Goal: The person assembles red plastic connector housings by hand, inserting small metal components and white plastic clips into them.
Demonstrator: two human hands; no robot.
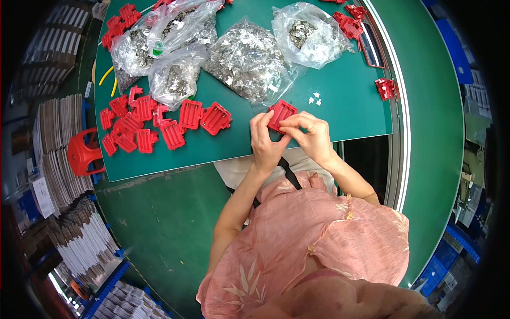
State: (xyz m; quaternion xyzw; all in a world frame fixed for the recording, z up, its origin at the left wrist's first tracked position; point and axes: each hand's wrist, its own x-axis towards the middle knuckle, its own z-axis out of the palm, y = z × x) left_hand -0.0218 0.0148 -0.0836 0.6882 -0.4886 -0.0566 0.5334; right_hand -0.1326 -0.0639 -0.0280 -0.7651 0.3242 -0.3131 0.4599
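A red plastic battery holder (281, 110) with long slots is held tilted over the table's near edge. My left hand (264, 143) is closed on its left side, thumb near the lower edge. Across its lower right edge, my right hand (313, 137) pinches thumb and fingertips together; anything between them is too small to make out. A few small white-looking metal pieces (317, 96) lie on the green table just beyond my right hand. Several similar red holders (172, 134) are spread out to the left of my hands.
Clear plastic bags of small metal parts (247, 58) stand along the far side of the green table (212, 154). More red parts (349, 25) and a phone-like dark slab (372, 45) lie at the far right. A red stool (82, 152) stands left, near stacked cardboard (61, 143).
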